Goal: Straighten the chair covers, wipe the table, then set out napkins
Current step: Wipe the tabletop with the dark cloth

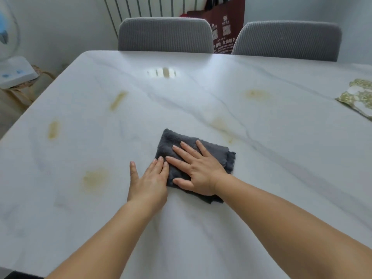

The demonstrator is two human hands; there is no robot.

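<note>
Two hands were on the bench point(261, 178) at inspection. Your right hand point(198, 168) lay flat on the folded dark grey cloth point(177, 141), its fingers point(186, 147) straight and spread, pressing rather than gripping. Your left hand point(149, 181) rested on the bench just beside the cloth's left edge, fingers straight, their tips touching the fabric; it held nothing.

The cloth sat near the middle of the bench, toward your side. Several yellowish stains were noted on the marble-patterned top: one point(95, 179) near your left hand, two streaks point(53, 128) point(117, 99) farther left, one point(257, 94) toward the far right, and a fainter one point(219, 123) just beyond the cloth. Wiping was judged under way and incomplete.

The cloth appeared soft, light and limp, likely to bunch if pushed from one edge. A flat palm over its middle, as you had it, should keep the fold together; the polished top looked slick, so the cloth ought to slide readily.

Patterned napkins point(360, 96) lay at the right edge, not yet set out. Both grey chair covers point(165, 34) point(287, 40) at the far side looked smooth.
</note>
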